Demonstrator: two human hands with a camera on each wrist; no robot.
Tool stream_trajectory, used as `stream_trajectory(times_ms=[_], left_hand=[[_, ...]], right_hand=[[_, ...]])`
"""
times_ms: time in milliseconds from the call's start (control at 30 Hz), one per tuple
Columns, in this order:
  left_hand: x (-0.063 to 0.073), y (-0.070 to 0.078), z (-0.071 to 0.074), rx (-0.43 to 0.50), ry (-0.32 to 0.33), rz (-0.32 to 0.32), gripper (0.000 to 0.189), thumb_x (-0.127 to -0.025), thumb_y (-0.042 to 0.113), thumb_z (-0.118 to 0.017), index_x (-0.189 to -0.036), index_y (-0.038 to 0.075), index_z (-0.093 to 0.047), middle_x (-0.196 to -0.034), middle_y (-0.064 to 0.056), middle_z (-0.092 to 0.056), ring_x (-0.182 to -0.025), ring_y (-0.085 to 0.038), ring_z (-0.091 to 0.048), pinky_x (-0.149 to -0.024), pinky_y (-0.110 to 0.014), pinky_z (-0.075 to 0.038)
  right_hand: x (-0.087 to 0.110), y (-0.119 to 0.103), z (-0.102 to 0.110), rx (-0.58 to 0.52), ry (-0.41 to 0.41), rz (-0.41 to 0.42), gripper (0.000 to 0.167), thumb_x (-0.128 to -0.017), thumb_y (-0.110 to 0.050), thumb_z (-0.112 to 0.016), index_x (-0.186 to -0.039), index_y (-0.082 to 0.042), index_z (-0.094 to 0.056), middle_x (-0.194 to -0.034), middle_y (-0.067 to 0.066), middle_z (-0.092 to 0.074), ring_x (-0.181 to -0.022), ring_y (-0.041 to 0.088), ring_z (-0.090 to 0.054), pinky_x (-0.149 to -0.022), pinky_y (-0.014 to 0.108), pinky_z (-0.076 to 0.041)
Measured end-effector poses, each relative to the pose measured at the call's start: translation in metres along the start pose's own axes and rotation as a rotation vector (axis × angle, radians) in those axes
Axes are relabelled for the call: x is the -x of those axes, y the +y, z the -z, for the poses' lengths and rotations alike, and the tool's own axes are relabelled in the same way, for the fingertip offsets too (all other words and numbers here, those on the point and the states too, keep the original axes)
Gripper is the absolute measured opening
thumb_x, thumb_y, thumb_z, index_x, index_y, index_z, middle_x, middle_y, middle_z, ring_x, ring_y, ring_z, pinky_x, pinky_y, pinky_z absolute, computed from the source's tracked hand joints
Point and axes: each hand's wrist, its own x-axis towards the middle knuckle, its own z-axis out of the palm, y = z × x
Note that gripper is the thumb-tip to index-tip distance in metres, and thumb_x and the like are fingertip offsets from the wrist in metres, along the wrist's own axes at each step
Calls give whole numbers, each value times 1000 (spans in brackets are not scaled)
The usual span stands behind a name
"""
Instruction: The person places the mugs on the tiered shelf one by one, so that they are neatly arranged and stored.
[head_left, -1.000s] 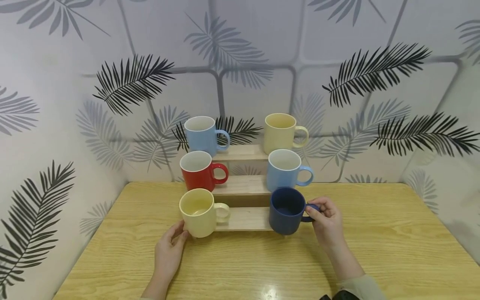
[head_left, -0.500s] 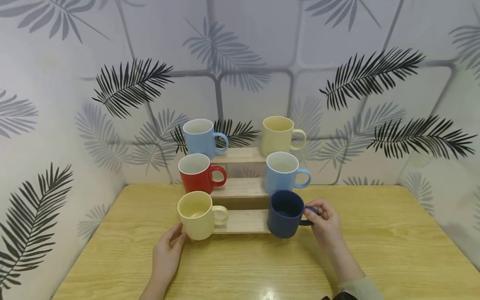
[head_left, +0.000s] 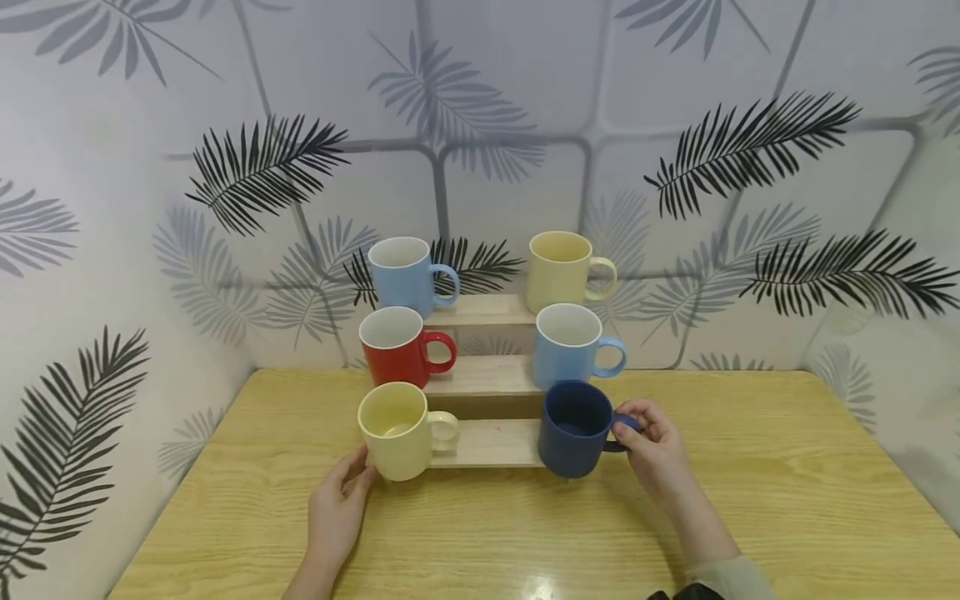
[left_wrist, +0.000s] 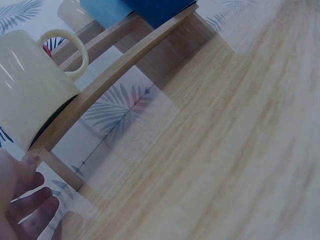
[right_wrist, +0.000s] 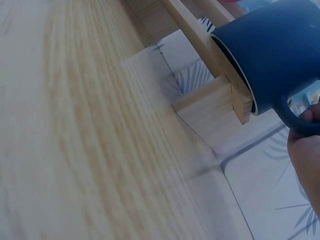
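My right hand [head_left: 656,450] pinches the handle of a navy blue mug [head_left: 572,442], thumb in front and fingers behind. In the right wrist view, this mug's base sits over the end of the bottom board of a three-tier wooden rack [head_left: 487,442]. On the opposite end of that board stands a pale yellow mug [head_left: 397,446], its handle turned right. Below it, my left hand [head_left: 337,504] holds the rack's left end. The left wrist view puts the thumb [left_wrist: 27,162] at the board's corner, the other fingers bent underneath.
A red mug [head_left: 393,358] and a light blue mug [head_left: 562,358] stand on the middle tier. Up on the top tier are another light blue mug [head_left: 401,287] and another yellow mug [head_left: 557,279]. The wooden table [head_left: 480,542] meets a leaf-patterned wall [head_left: 510,200] behind.
The view shifts slightly with the head. Both hands keep their places at the rack and the navy mug.
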Motion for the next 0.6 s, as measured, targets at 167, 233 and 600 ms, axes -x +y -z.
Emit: stream_trajectory(times_ms=[167,233,600], left_hand=[[-1,1,1,-5,-3,-1,35,-93,4,-61,-126,-4,-56,-118,-21,-62,-111,-32,-59,-92,-33,-52],[-1,1,1,-6,-4,4,35,-93,4,-61,-126,-4,-57,-118,-21,-62,-110,-32,-60,-92,-33,-52],[3,2,3,2,-2,19,35,-94,7,-61,-127,-4,-56,-119,-21,-62,-112,-31,-59,-93,-32,-52]], right_hand=[[1,-1,1,7,-9,0,28,-91,19,-47,-105,-1,-60,-97,4,-65,-91,13,-60,-79,19,-52],[2,-1,1,27,-8,-1,29,-91,19,-48,-106,-2,-60,-99,4,-64,-91,12,-59,-79,19,-52],[5,-8,8,209,-90,-93,31,-91,11,-55,-116,-8,-58,-108,1,-60,-97,12,-59,-83,22,-53]])
